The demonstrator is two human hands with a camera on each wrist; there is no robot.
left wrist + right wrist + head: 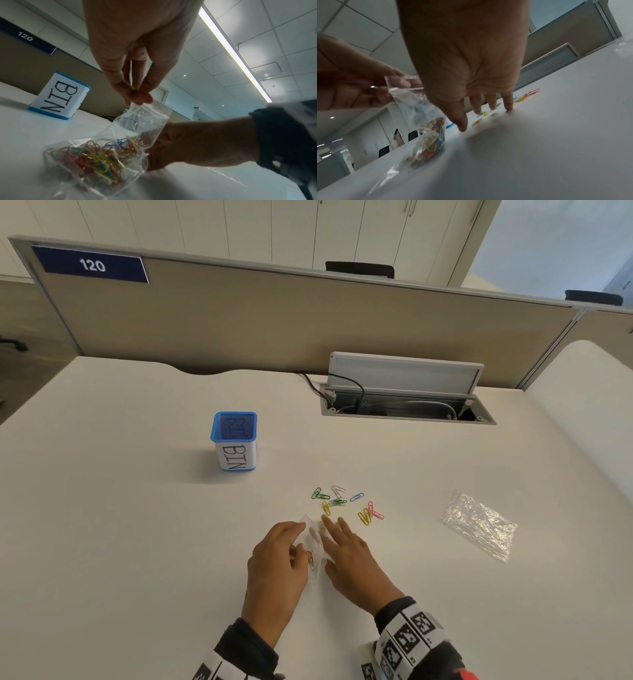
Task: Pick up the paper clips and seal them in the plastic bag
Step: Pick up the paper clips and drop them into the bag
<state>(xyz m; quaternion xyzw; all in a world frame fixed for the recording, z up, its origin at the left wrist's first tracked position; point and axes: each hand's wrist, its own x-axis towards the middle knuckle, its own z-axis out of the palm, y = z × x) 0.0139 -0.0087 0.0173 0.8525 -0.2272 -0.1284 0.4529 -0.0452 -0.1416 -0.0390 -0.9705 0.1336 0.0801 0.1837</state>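
A small clear plastic bag (314, 537) stands on the white desk between my hands, with several coloured paper clips (96, 158) in its bottom. My left hand (291, 537) pinches the bag's top edge between thumb and fingers (137, 94). My right hand (334, 542) is just right of the bag, fingers straight and spread, tips (508, 106) low over the desk and holding nothing. Several loose paper clips (337, 501) lie scattered just beyond its fingertips. In the right wrist view the bag (426, 135) hangs from the left hand (351, 92).
A blue mesh cup labelled BIN (234, 441) stands at the back left. A second, crumpled clear bag (479, 523) lies flat at the right. An open cable tray (404, 402) with wires sits at the desk's rear by the partition.
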